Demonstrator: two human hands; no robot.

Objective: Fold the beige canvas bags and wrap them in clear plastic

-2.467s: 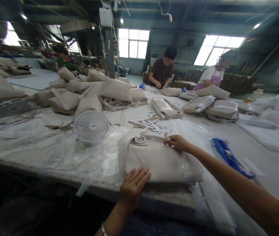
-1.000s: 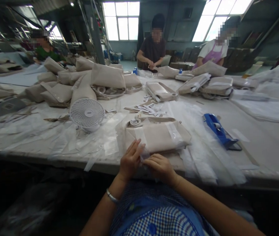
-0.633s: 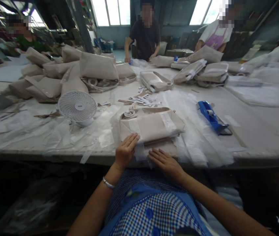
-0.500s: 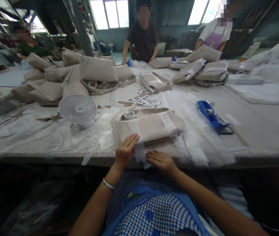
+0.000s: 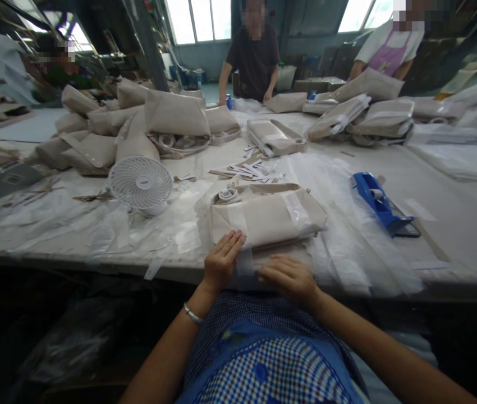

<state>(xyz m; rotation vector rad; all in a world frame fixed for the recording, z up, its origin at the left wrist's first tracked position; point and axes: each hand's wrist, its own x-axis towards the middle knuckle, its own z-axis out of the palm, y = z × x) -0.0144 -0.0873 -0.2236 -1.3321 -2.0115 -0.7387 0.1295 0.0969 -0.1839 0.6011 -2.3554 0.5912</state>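
Note:
A folded beige bag [image 5: 264, 219] lies near the table's front edge, with white translucent strips across its left and right parts and a rolled strap at its upper left. My left hand [image 5: 223, 259] rests flat on the bag's lower left corner, its fingers stretched out. Just right of it, my right hand [image 5: 289, 276] is low over a translucent sheet [image 5: 244, 262] at the table edge, fingers extended and slightly blurred. Neither hand grips anything visible.
A white fan [image 5: 141, 182] stands left of the bag, a blue tape dispenser [image 5: 379, 205] right. Paper strips [image 5: 249, 170] lie behind. Beige bags [image 5: 177, 115] are piled farther back. Clear film [image 5: 335, 224] spreads beside the bag. Several people are across the table.
The view has shifted, so the table's contents appear slightly farther right. My right hand has moved a little and blurs; my left hand stays on the bag's corner.

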